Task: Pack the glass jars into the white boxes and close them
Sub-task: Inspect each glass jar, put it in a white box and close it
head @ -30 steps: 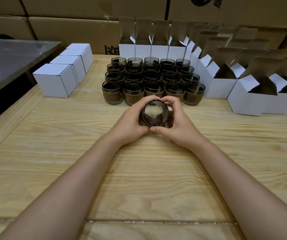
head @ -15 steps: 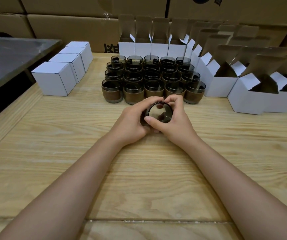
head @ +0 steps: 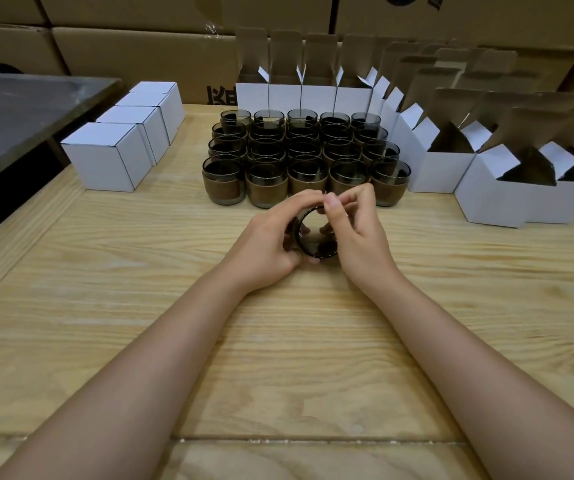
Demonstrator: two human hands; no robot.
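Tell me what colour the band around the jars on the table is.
Brown. The band shows best on the nearest jars, in the head view.

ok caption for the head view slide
Tilted glass jar held by left hand and right hand near open white boxes

Before you: pale grained wooden plank table [head: 105,341]; dull grey sheet-metal bench top [head: 18,116] at your left; stacked brown corrugated cardboard cartons [head: 122,53], black-printed, walling the rear.
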